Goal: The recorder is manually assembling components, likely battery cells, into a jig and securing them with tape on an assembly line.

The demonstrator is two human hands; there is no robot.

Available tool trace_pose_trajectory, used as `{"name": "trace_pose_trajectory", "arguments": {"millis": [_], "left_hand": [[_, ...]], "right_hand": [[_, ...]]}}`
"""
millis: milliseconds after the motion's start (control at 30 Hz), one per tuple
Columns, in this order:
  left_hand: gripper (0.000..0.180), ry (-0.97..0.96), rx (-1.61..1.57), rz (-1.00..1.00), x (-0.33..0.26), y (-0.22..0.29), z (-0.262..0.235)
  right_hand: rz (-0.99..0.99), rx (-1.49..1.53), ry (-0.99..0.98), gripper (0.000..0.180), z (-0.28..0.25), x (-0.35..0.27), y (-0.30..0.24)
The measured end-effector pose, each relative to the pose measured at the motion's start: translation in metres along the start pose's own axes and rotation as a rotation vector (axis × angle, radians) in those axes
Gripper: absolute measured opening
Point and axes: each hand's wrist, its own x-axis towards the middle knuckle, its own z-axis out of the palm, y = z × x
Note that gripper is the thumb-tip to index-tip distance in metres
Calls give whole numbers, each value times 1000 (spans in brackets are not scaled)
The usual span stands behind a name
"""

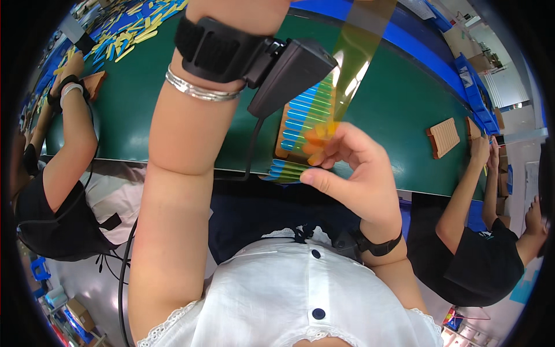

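My left arm reaches up past the frame's top. Only the base of my left hand (pixel 245 14) shows there, its fingers out of sight. A strip of clear amber film (pixel 361 43) slants down from the top edge to my right hand (pixel 361 173). The thumb and fingers of that hand are closed on the film's near end, some fingers showing orange through it. Just left of them lies a brown grooved block (pixel 279 151) carrying a row of blue sticks (pixel 298 115), partly covered by the film. Several more blue-tipped sticks (pixel 280 169) sit by my right thumb at the table's near edge.
Blue and yellow sticks (pixel 136 34) lie piled at the far left of the green table (pixel 404 121). A grooved brown block (pixel 443 139) rests at right. Co-workers' hands are busy on both sides. A dark wrist device (pixel 292 72) with a cable hangs off my left wrist.
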Motion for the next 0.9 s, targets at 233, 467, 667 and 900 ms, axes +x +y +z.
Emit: {"name": "trace_pose_trajectory", "arguments": {"millis": [233,467,667,900], "left_hand": [[44,146,-22,54,8,-12,-29],[47,492,61,19,20,-24,-18],[47,432,6,3,19,-29,-22],[42,533,97,59,16,-40,-22]], "right_hand": [[-141,-293,240,45,12,-25,30],[-388,-492,236,49,11,-29,49],[21,-233,186,57,-10,21,51],[-125,-126,324,58,-1,19,47]]}}
